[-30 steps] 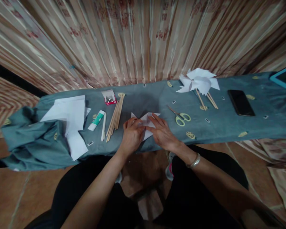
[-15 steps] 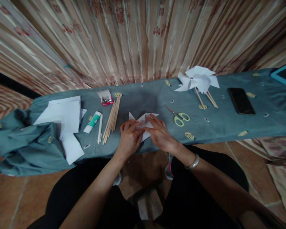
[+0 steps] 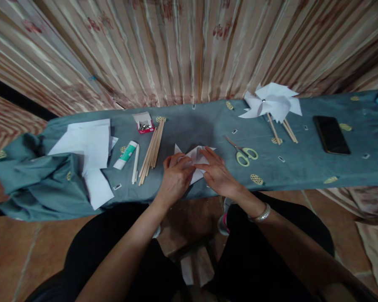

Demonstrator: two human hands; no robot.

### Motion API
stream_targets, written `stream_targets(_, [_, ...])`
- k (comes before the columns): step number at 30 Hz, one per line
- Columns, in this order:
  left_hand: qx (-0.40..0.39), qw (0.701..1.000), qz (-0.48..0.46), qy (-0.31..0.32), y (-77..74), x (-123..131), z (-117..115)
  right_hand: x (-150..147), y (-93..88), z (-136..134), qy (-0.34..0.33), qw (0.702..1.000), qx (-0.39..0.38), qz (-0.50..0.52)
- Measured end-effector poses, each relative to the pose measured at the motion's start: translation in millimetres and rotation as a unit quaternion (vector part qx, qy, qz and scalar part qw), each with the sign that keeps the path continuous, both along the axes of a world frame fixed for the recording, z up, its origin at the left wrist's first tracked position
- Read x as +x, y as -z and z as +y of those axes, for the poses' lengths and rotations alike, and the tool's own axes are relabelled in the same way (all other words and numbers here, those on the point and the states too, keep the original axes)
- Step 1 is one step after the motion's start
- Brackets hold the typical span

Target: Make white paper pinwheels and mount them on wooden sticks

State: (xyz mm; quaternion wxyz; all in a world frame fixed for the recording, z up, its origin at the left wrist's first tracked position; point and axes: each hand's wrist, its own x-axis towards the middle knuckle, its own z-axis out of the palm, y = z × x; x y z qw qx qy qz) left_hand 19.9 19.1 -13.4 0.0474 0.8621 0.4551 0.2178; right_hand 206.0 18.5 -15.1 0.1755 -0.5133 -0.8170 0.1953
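A cut piece of white paper (image 3: pixel 197 178) lies at the front edge of the cloth-covered table, its pointed corners lifted or folded. My left hand (image 3: pixel 175 178) is closed on its left side, fingers curled and thumb near the middle. From the right, my right hand (image 3: pixel 219 174) holds the paper between its thumb and extended fingers. Both hands hide much of the paper's centre. To the right lies a pair of scissors (image 3: pixel 243 153) with light green handles, blades slightly apart. Several wooden sticks (image 3: pixel 151 152) lie left of my left hand.
White sheets (image 3: pixel 93 144), a glue stick (image 3: pixel 125 155), a white pen (image 3: pixel 135 163) and an open red box of small metal pieces (image 3: pixel 145 126) are on the left. Finished paper pinwheels (image 3: pixel 272 100) on sticks and a black phone (image 3: pixel 331 134) lie right. A striped curtain (image 3: pixel 176 50) hangs behind.
The whole view has shifted slightly, so the table's things appear farther right. Both hands stay on the paper, with only small finger movement.
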Motion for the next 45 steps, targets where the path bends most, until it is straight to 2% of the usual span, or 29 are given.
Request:
stream_targets(11, [0.022,0.999,0.023,0.013,-2.3,2.4,-0.7,3.0,-1.5,-6.9,0.011,0.999,0.050,0.000])
stream_targets(18, [-0.029,0.999,-0.011,0.010,0.5,2.5,1.6,4.5,4.7,-5.0,-0.019,0.996,0.084,-0.034])
stream_targets(25, [-0.049,0.998,-0.027,0.011,-2.1,2.9,1.9,3.2,-0.1,-5.3,-0.001,0.997,0.063,-0.036])
stream_targets(38, [-0.053,0.999,0.004,0.011,-5.0,3.0,2.6,-3.3,4.2,-4.1,-0.015,0.992,0.097,-0.080])
stream_targets(42, [-0.053,0.999,0.001,0.008,-6.2,3.4,2.5,0.2,1.1,-5.1,-0.009,0.994,0.089,-0.067])
stream_targets(45, [-0.053,0.999,0.005,0.008,-7.1,3.4,2.3,6.5,-2.8,-8.2,-0.029,0.995,0.088,-0.048])
